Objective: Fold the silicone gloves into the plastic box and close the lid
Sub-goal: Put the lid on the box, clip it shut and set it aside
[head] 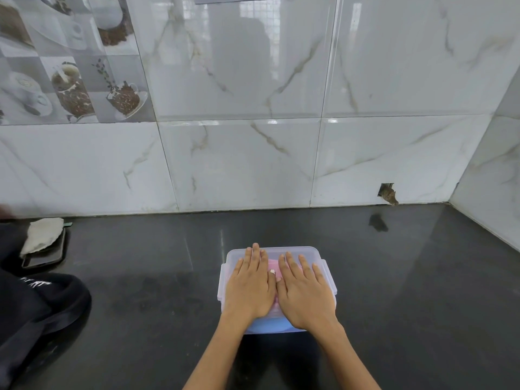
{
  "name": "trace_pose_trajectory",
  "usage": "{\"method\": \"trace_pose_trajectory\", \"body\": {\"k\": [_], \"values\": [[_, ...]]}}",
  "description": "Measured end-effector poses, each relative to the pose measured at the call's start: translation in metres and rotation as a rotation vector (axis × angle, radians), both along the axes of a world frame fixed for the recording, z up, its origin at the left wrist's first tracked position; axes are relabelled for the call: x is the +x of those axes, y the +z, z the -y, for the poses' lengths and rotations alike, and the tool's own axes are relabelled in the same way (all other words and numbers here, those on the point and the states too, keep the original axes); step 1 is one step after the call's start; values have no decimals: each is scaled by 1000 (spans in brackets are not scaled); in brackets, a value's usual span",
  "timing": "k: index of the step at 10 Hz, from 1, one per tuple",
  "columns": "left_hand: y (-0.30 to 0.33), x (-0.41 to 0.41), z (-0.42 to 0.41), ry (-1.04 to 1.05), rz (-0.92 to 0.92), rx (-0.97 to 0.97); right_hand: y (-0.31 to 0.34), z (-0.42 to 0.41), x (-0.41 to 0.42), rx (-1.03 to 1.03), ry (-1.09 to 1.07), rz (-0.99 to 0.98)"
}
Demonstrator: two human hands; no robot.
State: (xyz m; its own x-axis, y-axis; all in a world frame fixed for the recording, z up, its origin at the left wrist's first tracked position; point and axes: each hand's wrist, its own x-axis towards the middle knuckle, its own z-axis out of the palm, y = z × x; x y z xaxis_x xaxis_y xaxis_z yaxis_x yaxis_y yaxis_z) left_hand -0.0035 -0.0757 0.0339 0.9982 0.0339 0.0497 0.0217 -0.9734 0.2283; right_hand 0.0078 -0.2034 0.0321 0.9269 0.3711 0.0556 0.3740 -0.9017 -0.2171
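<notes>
The clear plastic box [277, 288] with pink silicone gloves [273, 267] inside sits on the shiny black bench [394, 277]. The left hand [249, 288] and right hand [305, 291] lie flat, fingers straight, pressing its see-through lid [306, 251]. White marble tiles [253, 150] stand behind.

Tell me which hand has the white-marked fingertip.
The left hand. Its finger nearest the right hand carries a white spot at the tip; the right hand's fingertips show none. Both lie flat on the lid.
</notes>
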Motion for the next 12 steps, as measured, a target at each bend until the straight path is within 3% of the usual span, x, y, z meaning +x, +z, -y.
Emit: {"method": "trace_pose_trajectory", "body": {"k": [2, 3, 4, 5, 7, 8, 9, 12], "values": [[0, 0, 1, -5, -15, 1, -1, -1, -3, 73, -48, 87], [0, 0, 1, 2, -27, 5, 1, -3, -15, 247, -204, 314], [2, 0, 2, 4, -22, 1, -10, 4, -23, 521, -393, 379], [4, -1, 2, -3, -19, -7, -24, 15, -27, 982, -519, 166], [5, -1, 1, -2, -17, -21, -38, 25, -35, 1325, -518, -153], [5, -2, 2, -3, -20, -28, -41, 18, -36, 1399, -619, -342], [5, -1, 2, 3, -20, -32, -40, 16, -35, 1427, -658, -408], [4, 0, 2, 10, -7, -27, -42, 18, -30, 1545, -629, -433]]}}
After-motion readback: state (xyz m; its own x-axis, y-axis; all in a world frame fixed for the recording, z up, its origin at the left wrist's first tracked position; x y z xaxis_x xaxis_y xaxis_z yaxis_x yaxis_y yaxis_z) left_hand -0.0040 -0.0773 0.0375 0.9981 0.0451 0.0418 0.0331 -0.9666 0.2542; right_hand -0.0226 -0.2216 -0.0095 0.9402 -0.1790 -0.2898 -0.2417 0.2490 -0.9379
